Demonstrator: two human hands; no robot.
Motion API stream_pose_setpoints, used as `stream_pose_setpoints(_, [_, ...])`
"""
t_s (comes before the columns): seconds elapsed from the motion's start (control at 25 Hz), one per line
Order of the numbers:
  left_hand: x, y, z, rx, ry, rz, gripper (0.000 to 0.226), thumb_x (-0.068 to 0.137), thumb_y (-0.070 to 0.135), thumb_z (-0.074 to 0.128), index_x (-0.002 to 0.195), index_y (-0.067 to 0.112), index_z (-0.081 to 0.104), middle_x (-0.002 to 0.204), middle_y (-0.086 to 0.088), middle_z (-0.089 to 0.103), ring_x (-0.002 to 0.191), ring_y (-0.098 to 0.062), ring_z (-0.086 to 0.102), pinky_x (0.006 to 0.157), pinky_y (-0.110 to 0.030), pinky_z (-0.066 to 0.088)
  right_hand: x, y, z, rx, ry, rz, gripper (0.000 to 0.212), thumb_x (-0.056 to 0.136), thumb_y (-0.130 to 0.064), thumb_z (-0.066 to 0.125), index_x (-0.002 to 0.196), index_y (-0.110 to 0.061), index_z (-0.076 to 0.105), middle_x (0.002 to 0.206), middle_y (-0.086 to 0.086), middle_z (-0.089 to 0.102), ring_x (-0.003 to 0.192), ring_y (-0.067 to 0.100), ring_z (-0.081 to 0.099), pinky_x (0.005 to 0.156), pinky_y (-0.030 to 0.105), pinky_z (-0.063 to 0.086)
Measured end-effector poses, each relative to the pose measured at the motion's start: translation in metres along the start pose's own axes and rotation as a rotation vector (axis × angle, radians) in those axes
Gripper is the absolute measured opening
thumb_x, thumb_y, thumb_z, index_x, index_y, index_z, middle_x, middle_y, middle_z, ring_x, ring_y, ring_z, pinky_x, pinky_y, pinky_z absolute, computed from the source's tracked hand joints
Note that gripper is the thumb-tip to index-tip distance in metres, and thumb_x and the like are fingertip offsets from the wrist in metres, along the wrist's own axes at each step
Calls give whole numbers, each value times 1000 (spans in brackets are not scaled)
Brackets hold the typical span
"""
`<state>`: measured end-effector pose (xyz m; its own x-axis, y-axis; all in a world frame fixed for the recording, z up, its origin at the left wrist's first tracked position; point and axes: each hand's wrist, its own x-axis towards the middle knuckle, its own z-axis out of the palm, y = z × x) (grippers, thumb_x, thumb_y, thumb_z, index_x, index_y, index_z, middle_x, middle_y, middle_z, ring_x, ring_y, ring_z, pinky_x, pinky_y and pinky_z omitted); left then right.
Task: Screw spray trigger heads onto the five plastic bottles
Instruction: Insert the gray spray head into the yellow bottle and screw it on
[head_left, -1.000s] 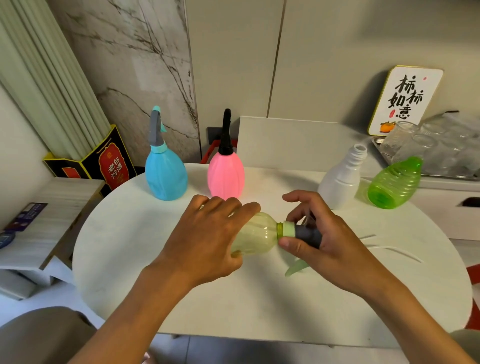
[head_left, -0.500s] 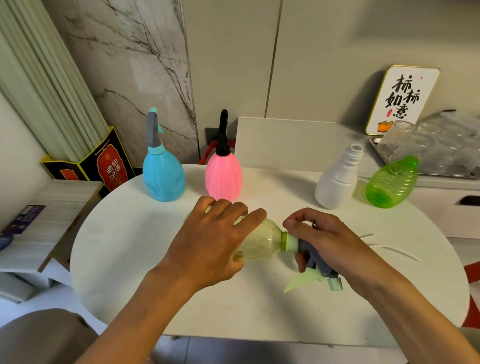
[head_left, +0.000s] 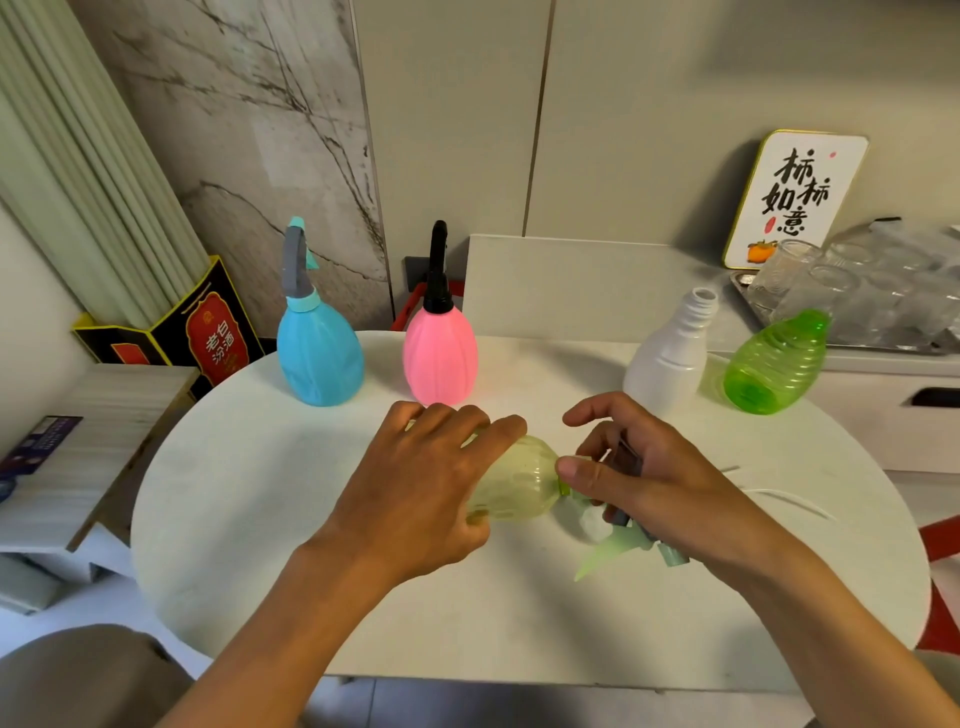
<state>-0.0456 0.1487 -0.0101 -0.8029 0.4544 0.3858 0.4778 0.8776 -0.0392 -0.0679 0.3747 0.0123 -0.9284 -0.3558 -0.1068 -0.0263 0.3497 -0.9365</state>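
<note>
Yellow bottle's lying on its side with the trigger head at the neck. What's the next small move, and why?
Probably another tightening twist: the right hand grips the trigger head at the yellow bottle neck while the left hand steadies the body. Whether the collar is seated is hidden.

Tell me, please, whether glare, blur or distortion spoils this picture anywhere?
Head view: wide-angle bending bows the wall seams; a bright glare patch sits on the table beside the trigger head; the glasses at the far right look soft.

Yellow bottle (head_left: 519, 480) lying sideways, green trigger head (head_left: 615, 551) at neck
</note>
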Motion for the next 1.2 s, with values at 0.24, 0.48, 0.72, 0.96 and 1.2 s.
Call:
stream_pose_setpoints(0.24, [-2, 9, 2, -73, -129, -22, 76, 60, 43, 78, 128, 35, 46, 111, 9, 66, 92, -16, 61, 86, -34, 47, 2, 2, -5, 21, -41, 158, 14, 86, -35, 74, 85, -22, 71, 64, 4, 62, 53, 19, 60, 55, 32, 47])
stream_pose_setpoints(0.48, [6, 9, -21, -1217, -312, -394, 74, 58, 35, 88, 120, 48, 51, 112, 17, 68, 103, -6, 66, 87, -34, 59, 4, -1, -10, 948, -229, -8, 45, 94, -32, 54, 128, -3, 60, 134, 33, 52, 123, 45, 53, 102, 55, 37])
stream_pose_setpoints(0.72, [7, 31, -21, -1857, -710, -203, 58, 68, 6, 70, 124, 8, 56, 111, -20, 64, 99, -31, 64, 92, -44, 50, 0, 2, 4, 945, -336, -281, 45, 85, -25, 75, 123, -2, 66, 129, 24, 65, 131, 39, 52, 112, 52, 37])
stream_pose_setpoints(0.96, [4, 40, -12, -1840, -534, -341, 53, 65, 13, 74, 117, 8, 61, 107, -19, 63, 98, -34, 61, 96, -61, 45, 1, -7, 6, 816, -158, -218, 41, 78, -37, 81, 109, -13, 71, 96, 10, 72, 97, 28, 65, 82, 44, 54])
stream_pose_setpoints(1.2, [10, 55, -14, -1386, -202, -562, 53, 59, 35, 86, 107, 35, 63, 98, 5, 74, 89, -11, 72, 85, -42, 60, 2, -5, 9, 739, 120, -188, 37, 73, -32, 79, 105, -14, 76, 98, 13, 76, 91, 24, 72, 73, 34, 58])
